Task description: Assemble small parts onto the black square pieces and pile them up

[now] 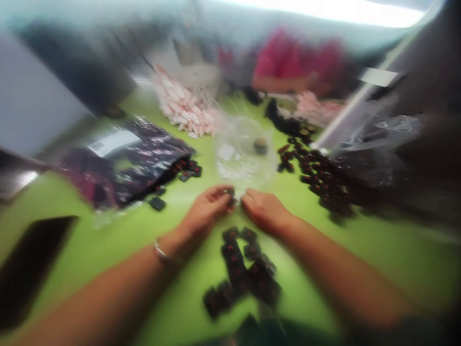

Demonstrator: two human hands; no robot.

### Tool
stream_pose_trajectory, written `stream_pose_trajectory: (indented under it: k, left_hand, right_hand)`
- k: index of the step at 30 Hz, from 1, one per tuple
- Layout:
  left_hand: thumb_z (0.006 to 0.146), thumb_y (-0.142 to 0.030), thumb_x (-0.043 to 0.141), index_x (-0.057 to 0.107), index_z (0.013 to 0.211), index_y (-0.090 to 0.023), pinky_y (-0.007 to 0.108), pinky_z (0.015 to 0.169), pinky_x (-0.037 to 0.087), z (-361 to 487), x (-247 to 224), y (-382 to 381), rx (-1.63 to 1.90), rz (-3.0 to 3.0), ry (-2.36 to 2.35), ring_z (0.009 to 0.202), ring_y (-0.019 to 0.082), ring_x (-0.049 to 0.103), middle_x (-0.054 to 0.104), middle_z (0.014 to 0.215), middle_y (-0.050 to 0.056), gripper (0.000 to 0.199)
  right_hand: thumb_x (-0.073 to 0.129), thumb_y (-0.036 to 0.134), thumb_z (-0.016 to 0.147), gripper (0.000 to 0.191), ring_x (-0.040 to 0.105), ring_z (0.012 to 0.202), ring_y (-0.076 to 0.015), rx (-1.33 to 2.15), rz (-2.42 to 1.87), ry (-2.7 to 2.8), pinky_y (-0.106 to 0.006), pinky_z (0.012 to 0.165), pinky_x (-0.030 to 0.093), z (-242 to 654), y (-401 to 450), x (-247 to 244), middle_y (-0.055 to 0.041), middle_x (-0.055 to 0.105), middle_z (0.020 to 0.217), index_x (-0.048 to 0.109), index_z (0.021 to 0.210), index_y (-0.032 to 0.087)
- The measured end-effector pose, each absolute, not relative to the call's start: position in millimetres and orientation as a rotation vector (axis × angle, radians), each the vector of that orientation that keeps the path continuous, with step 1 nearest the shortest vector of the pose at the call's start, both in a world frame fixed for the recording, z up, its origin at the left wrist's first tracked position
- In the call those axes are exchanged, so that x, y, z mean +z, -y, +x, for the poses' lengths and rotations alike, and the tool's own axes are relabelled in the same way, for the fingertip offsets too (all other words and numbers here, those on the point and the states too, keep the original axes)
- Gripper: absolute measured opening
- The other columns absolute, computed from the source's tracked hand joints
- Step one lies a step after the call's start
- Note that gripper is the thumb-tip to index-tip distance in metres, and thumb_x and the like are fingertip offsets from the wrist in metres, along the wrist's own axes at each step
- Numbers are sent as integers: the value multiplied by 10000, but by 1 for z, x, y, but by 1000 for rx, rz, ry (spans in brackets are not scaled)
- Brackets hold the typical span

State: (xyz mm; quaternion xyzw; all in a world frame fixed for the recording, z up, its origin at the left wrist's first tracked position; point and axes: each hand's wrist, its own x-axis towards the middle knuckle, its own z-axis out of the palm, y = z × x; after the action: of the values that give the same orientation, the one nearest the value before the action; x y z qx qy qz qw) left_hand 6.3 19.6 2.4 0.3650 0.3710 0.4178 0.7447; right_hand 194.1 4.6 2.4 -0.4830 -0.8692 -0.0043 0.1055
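Between the thumb and fingers of my left hand is a small dark block, like the black pieces on the table. My right hand is closed just to the right of it, fingertips pinched near the block; what they hold is too small and blurred to make out. Right beyond both hands lies a transparent plastic bag with small white bits at its near end. Nearer to me, between my forearms, several black square pieces with red marks lie in a loose group.
A shiny dark bag with a white label spills black pieces at left. Pale pink-white parts with wires are heaped behind. More black pieces and crumpled plastic lie right, by a slanted white post. Across sits a person in pink.
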Motion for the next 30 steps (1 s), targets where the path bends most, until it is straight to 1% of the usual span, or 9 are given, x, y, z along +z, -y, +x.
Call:
stream_pose_trajectory:
  k: [4,7,11,15,21,26,30]
  left_hand:
    - [739,-261,740,645,1078,-143,225,641,457,5,-1,-19,899,830,-790,672,107,608,700,851,71,371]
    - [742,-268,739,654,1077,-156,226,642,467,6,-2,-16,866,851,-770,676,106,606,696,861,64,363]
    - [731,-277,752,673,1053,-164,227,643,476,8,-2,-12,816,862,-752,683,103,600,684,880,57,350]
    - [717,-284,764,676,1042,-153,222,638,476,11,1,-9,792,848,-763,693,107,598,681,879,65,362]
    - [715,-292,765,678,1047,-158,219,635,483,11,1,-10,803,873,-767,688,100,595,682,933,71,369]
    - [727,-290,755,682,1044,-170,210,628,489,9,-3,-9,807,954,-774,687,94,594,690,926,60,346]
    - [730,-264,753,688,1014,-165,216,652,505,8,-4,-9,840,1030,-785,736,115,618,702,920,59,308]
  right_hand:
    - [447,161,870,111,457,654,-139,258,-1219,2231,-261,585,351,198,-1,3,-36,531,750,535,803,173]
    - [465,147,851,102,462,641,-121,479,-1129,1970,-246,613,389,195,4,8,0,502,702,497,764,190]
    - [483,159,835,91,468,637,-115,602,-1109,1879,-245,612,391,187,8,13,10,508,696,496,753,194]
    - [479,167,828,95,471,643,-118,612,-1122,1889,-249,620,392,186,8,12,8,512,690,495,738,195]
    - [478,164,816,96,465,635,-120,632,-1161,1885,-246,609,383,187,8,10,11,502,672,487,726,195]
    - [488,160,801,100,459,626,-118,656,-1205,1864,-242,598,376,185,10,10,13,502,659,487,708,194]
    - [505,162,786,93,457,618,-114,705,-1246,1806,-240,591,377,183,12,10,16,504,651,498,697,190]
